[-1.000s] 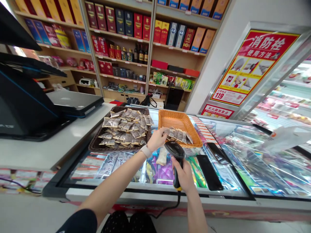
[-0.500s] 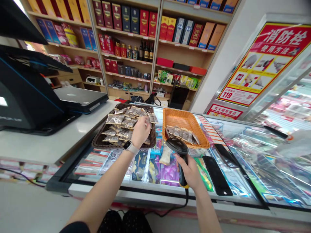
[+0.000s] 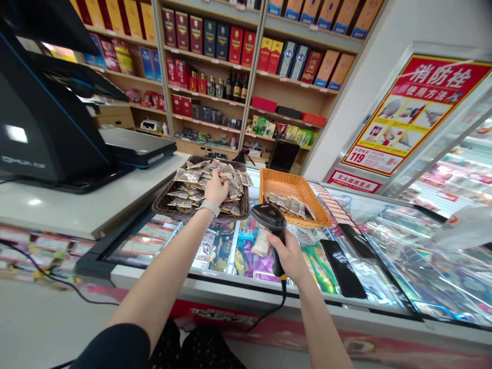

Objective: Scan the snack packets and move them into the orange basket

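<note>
My left hand (image 3: 216, 188) reaches into the dark wicker basket (image 3: 163, 206), its fingers closed down on the heap of small brown snack packets (image 3: 192, 184). My right hand (image 3: 286, 256) grips the handle of a black barcode scanner (image 3: 269, 219), held upright over the freezer's glass lid between the two baskets. An orange wicker basket (image 3: 288, 184) to the right holds several of the same packets (image 3: 290, 205) along its near side.
Both baskets stand on a glass-topped chest freezer (image 3: 384, 266) full of frozen goods, with two black handles (image 3: 342, 261) on its lid. A checkout terminal (image 3: 42, 128) sits on the white counter (image 3: 77, 205) at left. Shelves of boxed goods (image 3: 230, 46) fill the back wall.
My left hand has moved from the orange basket across to the dark basket and settled on the packet heap. The scanner hand has stayed roughly where it was.
</note>
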Tool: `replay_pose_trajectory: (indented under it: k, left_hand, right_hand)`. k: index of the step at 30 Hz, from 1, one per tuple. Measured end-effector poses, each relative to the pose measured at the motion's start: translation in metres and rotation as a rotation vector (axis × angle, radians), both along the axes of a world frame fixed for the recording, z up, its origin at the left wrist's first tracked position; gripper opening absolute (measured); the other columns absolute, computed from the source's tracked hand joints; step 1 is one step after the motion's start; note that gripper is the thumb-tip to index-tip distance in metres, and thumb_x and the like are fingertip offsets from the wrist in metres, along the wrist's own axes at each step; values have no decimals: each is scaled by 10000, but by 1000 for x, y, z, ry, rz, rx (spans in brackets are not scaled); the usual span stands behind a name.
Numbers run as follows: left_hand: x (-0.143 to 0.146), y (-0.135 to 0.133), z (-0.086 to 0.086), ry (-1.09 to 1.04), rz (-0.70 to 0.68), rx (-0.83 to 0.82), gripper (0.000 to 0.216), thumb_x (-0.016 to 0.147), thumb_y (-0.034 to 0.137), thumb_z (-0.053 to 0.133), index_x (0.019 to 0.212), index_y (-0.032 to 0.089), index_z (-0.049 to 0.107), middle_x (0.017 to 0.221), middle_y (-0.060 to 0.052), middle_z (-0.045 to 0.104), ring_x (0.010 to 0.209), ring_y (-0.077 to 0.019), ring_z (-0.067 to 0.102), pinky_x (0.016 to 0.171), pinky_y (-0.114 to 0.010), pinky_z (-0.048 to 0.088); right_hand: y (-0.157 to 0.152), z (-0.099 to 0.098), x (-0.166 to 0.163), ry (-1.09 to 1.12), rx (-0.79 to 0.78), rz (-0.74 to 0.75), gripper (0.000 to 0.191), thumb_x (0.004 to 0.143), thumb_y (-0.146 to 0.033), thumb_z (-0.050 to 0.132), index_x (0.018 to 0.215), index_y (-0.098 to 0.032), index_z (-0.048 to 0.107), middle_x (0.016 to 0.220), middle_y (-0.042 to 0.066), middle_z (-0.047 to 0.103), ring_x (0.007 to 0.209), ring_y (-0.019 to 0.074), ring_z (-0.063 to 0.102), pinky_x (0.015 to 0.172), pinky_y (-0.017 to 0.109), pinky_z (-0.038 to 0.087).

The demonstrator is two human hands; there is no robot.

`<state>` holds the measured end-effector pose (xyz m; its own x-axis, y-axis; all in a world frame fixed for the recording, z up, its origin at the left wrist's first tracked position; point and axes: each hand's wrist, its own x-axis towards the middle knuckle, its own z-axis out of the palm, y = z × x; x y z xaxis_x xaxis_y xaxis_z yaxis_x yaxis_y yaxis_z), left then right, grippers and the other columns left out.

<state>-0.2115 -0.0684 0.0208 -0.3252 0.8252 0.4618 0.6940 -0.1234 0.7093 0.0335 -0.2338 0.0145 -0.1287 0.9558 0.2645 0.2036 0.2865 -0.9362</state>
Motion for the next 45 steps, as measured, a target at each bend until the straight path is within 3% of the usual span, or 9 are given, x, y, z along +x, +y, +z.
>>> replay_pose_trajectory:
  k: [7, 13, 17, 20, 23, 26, 31, 38, 45]
  left_hand:
    - [-3, -3, 7, -205, 31, 242, 376, 873, 143, 471, 1233, 172, 576, 796, -46, 695, 785, -230, 680, 840, -335, 497]
    - [9, -63, 22, -248, -126, 399, 275, 963, 230, 436, 1062, 205, 691, 1055, -52, 731, 921, -196, 670, 869, -291, 507]
    - [33, -109, -4, -266, -220, 337, 288, 995, 285, 438, 1114, 222, 693, 1108, -62, 726, 1006, -213, 669, 891, -309, 520]
    - [48, -125, -31, -298, -225, 336, 289, 1006, 307, 441, 1123, 220, 690, 1141, -76, 722, 1088, -221, 661, 945, -324, 512]
    - [51, -127, -49, -312, -192, 362, 297, 1010, 323, 446, 1112, 213, 702, 1158, -87, 724, 1113, -224, 661, 974, -334, 503]
    - [42, -125, -55, -328, -155, 351, 311, 1004, 345, 462, 1120, 208, 715, 1175, -95, 727, 1113, -232, 667, 949, -334, 519]
    - [29, -122, -59, -343, -112, 312, 321, 989, 379, 483, 1134, 213, 716, 1167, -86, 734, 1102, -232, 667, 923, -341, 544]
    - [29, -121, -61, -293, -124, 349, 338, 1004, 376, 471, 1140, 190, 717, 1195, -102, 731, 1123, -231, 670, 1003, -354, 505]
    - [28, -122, -62, -260, -116, 369, 341, 1010, 375, 472, 1141, 180, 718, 1168, -108, 737, 1089, -228, 680, 960, -351, 522]
  right_hand:
    - [-4, 1, -11, 18, -4, 11, 372, 915, -554, 605, 930, -182, 614, 657, -20, 588, 562, 171, 559, 562, 292, 447]
    - [-20, 6, -20, -60, 60, -32, 342, 936, -514, 562, 876, -187, 644, 677, -7, 588, 625, 181, 539, 633, 301, 437]
    - [-35, 4, -21, -139, 68, -100, 330, 915, -498, 582, 930, -183, 681, 661, -4, 621, 638, 197, 550, 630, 297, 413]
    - [-48, -3, -20, -145, 44, -129, 356, 909, -504, 576, 967, -173, 696, 688, 17, 665, 664, 217, 588, 636, 302, 426]
    - [-62, -11, -18, -138, 22, -144, 350, 928, -489, 563, 982, -169, 697, 736, 43, 703, 708, 236, 627, 635, 305, 443]
    - [-74, -13, -15, -161, -25, -105, 325, 950, -478, 561, 955, -177, 687, 676, 27, 679, 652, 225, 624, 598, 296, 434]
    - [-84, -9, -14, -144, -39, -82, 310, 941, -472, 563, 892, -189, 679, 658, 19, 655, 654, 223, 615, 594, 290, 407]
    - [-80, -8, -19, -117, -39, -21, 277, 950, -444, 550, 898, -192, 653, 641, 10, 632, 649, 216, 605, 583, 284, 401]
    - [-77, -5, -19, -168, -74, 36, 261, 968, -427, 524, 911, -191, 617, 676, 6, 622, 670, 209, 600, 623, 284, 413]
